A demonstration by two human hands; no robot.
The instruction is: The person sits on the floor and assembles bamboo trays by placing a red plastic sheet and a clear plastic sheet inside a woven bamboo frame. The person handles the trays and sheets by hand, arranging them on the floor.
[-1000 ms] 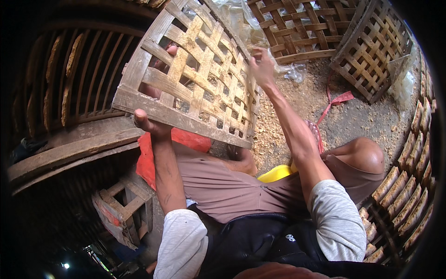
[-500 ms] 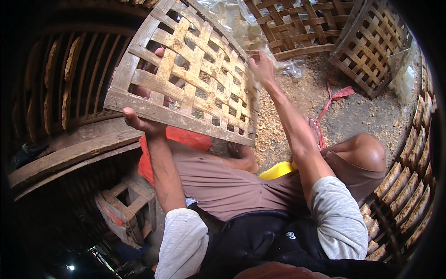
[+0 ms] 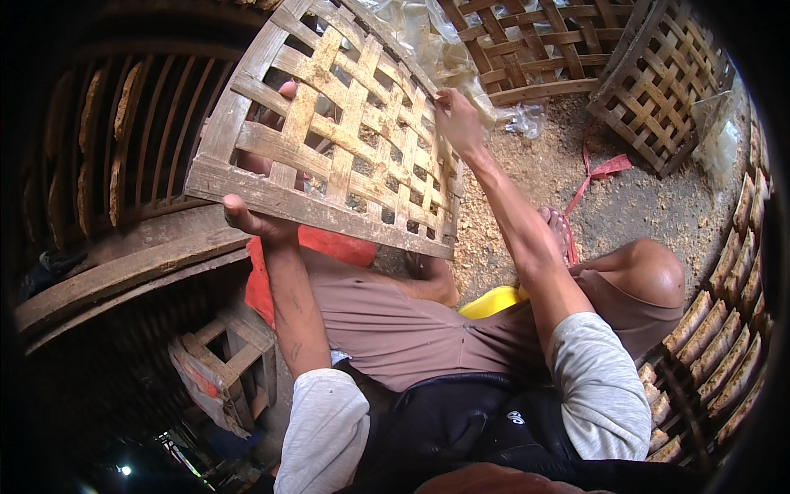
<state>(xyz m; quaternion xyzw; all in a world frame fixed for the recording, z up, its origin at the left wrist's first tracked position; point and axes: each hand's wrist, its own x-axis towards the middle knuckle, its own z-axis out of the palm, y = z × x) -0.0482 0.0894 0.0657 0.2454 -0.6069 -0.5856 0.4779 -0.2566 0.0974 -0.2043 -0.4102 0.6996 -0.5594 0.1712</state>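
A woven bamboo basket (image 3: 337,132), open lattice of flat pale strips, is held up tilted in front of the seated person, above the lap and clear of the ground. The left hand (image 3: 251,218) grips its near rim from below, thumb over the edge and fingers showing through the gaps behind the weave; the right hand (image 3: 457,119) pinches a strip at the far upper edge, fingers closed on it. Below lies a dirt floor (image 3: 625,206) strewn with pale shavings and chaff (thickest just beside the basket's lower corner), with a red strap (image 3: 597,173) lying on it near the bare foot (image 3: 558,229). Beyond the basket, two more lattice baskets (image 3: 658,82) stand beside crumpled clear plastic sheet (image 3: 444,49). A yellow object (image 3: 494,300) peeks out from under the thigh, and something red (image 3: 329,247) sits beneath the left forearm. Curved slatted bamboo racks (image 3: 107,140) wall in the left side, and stacked bamboo pieces (image 3: 724,329) close off the right.
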